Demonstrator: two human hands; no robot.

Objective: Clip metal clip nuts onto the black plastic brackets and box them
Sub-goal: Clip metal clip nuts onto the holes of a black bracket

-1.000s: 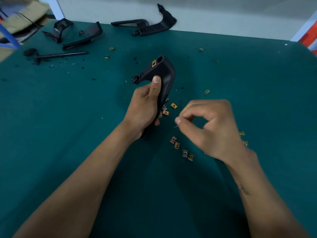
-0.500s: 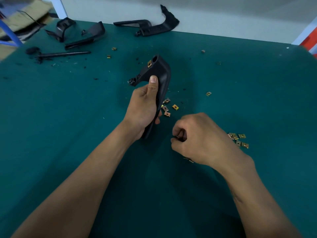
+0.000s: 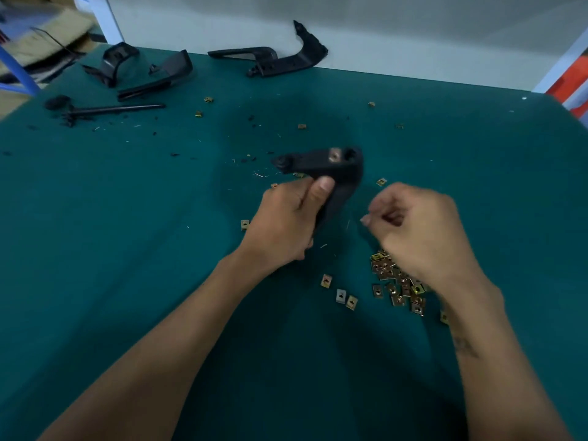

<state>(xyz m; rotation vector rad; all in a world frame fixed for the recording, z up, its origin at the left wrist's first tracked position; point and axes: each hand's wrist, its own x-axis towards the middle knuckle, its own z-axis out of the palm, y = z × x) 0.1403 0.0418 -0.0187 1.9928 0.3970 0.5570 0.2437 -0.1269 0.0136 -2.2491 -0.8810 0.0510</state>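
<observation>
One bracket (image 3: 331,173) in left hand (image 3: 286,224)

Left hand (image 3: 286,224) raised, fingers gripping – right hand (image 3: 416,230) beside it, fingers curled, blurred.

No readable writing anywhere in view.
A small dark mark sits on the forearm behind the right hand (image 3: 423,232), too blurred to make out; the black bracket (image 3: 331,173) beside that hand carries no legible lettering.
</observation>
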